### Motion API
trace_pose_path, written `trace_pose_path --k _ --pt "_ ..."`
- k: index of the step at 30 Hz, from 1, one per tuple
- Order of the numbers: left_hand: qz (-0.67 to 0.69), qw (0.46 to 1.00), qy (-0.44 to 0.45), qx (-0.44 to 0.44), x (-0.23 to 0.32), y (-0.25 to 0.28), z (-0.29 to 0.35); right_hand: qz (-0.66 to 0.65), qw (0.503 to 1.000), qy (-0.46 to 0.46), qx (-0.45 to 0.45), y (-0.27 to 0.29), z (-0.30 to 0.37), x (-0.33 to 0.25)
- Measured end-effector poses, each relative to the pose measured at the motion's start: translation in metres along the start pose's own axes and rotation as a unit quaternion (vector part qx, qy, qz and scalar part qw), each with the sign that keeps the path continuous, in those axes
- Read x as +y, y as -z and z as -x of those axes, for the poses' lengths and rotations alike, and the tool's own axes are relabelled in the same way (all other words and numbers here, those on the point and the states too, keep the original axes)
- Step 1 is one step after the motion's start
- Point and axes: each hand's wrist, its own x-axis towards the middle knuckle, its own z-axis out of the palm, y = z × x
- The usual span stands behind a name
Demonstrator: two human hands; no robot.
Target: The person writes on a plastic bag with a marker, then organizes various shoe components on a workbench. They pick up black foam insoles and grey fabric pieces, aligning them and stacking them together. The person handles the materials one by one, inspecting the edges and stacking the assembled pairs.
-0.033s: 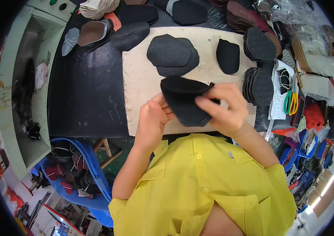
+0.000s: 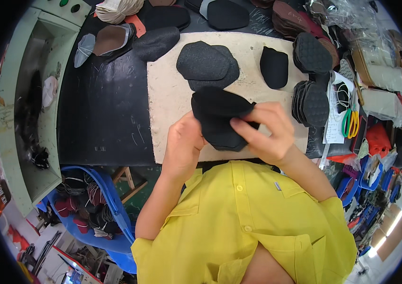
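Observation:
Both hands hold a black curved fabric piece (image 2: 220,113), which looks like a slipper upper, above the pale board (image 2: 167,128). My left hand (image 2: 185,142) grips its left edge, fingers curled and partly hidden behind it. On the right edge, my right hand (image 2: 272,130) pinches the cloth, thumb in front and fingers behind. The piece bends open toward me, with a fold across its middle. Just beyond it, two dark grey rounded pieces (image 2: 203,61) overlap on the board. A single black piece (image 2: 274,67) lies farther right.
Stacks of quilted dark pieces (image 2: 315,104) stand at the board's right edge, beside scissors (image 2: 351,124) with green and yellow handles. More cut pieces (image 2: 156,43) line the far side of the black table (image 2: 101,109). A blue tub (image 2: 120,208) of bundled pieces sits at lower left.
The black piece has shifted slightly left and away from me, and its opening looks narrower. My left fingers have curled in closer against it; the right hand has moved slightly with the piece.

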Motion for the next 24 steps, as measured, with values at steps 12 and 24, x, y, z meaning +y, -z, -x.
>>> trace_pose_path --k 12,24 --pt "-0.208 0.975 -0.076 -0.021 0.005 -0.015 -0.001 -0.161 0.963 -0.21 -0.043 0.013 -0.037 -0.009" --pt "-0.295 0.943 -0.156 0.002 0.012 -0.033 0.001 -0.479 0.73 -0.485 -0.048 0.012 -0.036 -0.001"
